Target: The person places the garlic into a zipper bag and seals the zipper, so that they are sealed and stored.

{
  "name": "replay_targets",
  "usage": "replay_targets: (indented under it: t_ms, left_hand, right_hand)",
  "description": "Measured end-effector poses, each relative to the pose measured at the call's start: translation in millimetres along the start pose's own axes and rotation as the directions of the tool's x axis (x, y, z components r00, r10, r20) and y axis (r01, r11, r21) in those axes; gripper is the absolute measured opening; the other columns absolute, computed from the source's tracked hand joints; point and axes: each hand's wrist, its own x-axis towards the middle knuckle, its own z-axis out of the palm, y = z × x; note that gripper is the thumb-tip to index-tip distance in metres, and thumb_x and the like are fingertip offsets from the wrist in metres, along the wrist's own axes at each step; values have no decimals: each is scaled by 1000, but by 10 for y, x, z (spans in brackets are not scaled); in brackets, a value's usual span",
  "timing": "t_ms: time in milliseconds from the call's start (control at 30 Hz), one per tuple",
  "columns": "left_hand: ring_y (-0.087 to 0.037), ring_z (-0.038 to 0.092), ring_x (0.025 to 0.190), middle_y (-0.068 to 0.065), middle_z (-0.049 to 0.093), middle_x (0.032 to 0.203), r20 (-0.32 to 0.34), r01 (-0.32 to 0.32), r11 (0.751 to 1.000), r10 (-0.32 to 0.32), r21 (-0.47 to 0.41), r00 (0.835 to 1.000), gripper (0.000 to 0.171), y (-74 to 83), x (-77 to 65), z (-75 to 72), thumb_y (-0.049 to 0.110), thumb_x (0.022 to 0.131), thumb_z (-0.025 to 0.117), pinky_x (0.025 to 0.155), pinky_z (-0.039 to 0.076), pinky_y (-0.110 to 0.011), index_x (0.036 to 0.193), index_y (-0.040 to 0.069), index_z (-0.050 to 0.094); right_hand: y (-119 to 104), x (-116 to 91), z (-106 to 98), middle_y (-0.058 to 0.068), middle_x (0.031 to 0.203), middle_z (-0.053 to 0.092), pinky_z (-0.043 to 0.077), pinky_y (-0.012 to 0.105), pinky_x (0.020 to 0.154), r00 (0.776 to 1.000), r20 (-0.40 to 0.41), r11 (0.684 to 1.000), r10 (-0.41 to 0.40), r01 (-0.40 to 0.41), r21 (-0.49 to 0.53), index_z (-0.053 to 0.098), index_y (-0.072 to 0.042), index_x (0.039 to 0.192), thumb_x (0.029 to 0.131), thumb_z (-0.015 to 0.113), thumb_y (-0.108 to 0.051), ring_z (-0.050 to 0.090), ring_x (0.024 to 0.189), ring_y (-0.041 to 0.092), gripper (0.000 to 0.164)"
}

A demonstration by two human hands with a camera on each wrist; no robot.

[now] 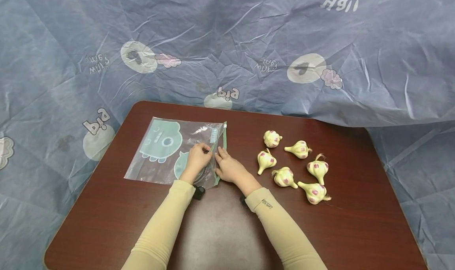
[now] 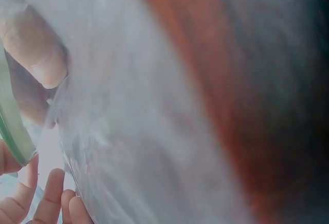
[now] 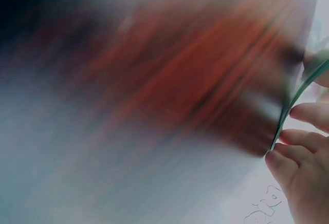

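A clear plastic zip bag (image 1: 188,132) with pale-blue cartoon prints lies flat on the table, its green-edged mouth toward the right. My left hand (image 1: 199,159) is over the bag and pinches its upper film beside the green zip strip (image 1: 224,134). The left wrist view has a fingertip (image 2: 49,72) close up against the clear film. My right hand (image 1: 231,169) rests at the mouth, fingers mostly straight and thumb spread, touching the green edge. Near the mouth the two layers stand apart. In the right wrist view, fingertips (image 3: 272,152) meet the green strip; blurred film fills much of that view.
Several garlic bulbs (image 1: 284,177) lie loosely grouped on the brown table (image 1: 355,230), to the right of my right hand. A blue-grey printed cloth (image 1: 227,33) hangs behind the table and down both sides.
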Motion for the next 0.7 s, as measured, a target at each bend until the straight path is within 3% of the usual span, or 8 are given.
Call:
replay_targets:
  t_ms: [167, 300, 400, 567, 633, 700]
  left_hand:
    - [-33, 65, 96, -15, 70, 101, 8, -13, 1000, 13, 17, 1000, 13, 18, -5, -20, 13, 89, 65, 86, 51, -45, 97, 4, 67]
    - [-31, 67, 92, -15, 71, 99, 30, -4, 1000, 4, 1, 1000, 12, 29, -15, -31, 14, 91, 63, 82, 53, -44, 97, 4, 65]
    - [-30, 67, 90, -15, 70, 99, 44, 8, 1000, -8, -18, 999, 12, 36, -19, -40, 15, 92, 61, 80, 53, -43, 97, 5, 64]
    - [-27, 64, 80, -14, 68, 92, 39, 8, 999, -6, -43, 999, 11, 39, -18, -56, 15, 92, 60, 73, 51, -40, 97, 5, 62]
    - [-26, 62, 78, -13, 67, 90, 37, 2, 999, -1, -42, 999, 10, 37, -18, -59, 15, 92, 60, 72, 50, -40, 96, 6, 62]
    - [-27, 62, 78, -12, 67, 89, 32, -6, 999, 7, -31, 999, 9, 35, -17, -62, 14, 92, 60, 73, 50, -40, 96, 6, 61]
  right_hand:
    - [-18, -23, 0, 21, 161, 20, 26, 39, 120, 999, -14, 990, -45, 42, -136, 34, 0, 150, 101, 54, -33, 20, 151, 33, 62]
    - [-15, -41, 21, 22, 156, 32, 27, 38, 120, 989, -47, 955, -138, 120, -272, 43, 3, 145, 101, 54, -32, 28, 148, 34, 56]
    - [9, -65, 40, 22, 149, 44, 34, 37, 116, 963, -104, 924, -247, 202, -324, 54, 4, 136, 100, 57, -27, 39, 143, 33, 48]
    - [72, -115, 52, 22, 137, 56, 47, 36, 105, 890, -183, 868, -418, 333, -368, 63, 5, 125, 96, 60, -13, 53, 132, 32, 35]
    - [92, -139, 43, 22, 138, 55, 48, 36, 103, 881, -166, 852, -443, 356, -385, 62, 6, 126, 94, 59, -8, 53, 131, 32, 35]
    - [103, -162, 31, 22, 142, 51, 47, 36, 105, 888, -114, 842, -445, 371, -392, 59, 6, 130, 91, 58, -3, 50, 134, 32, 40]
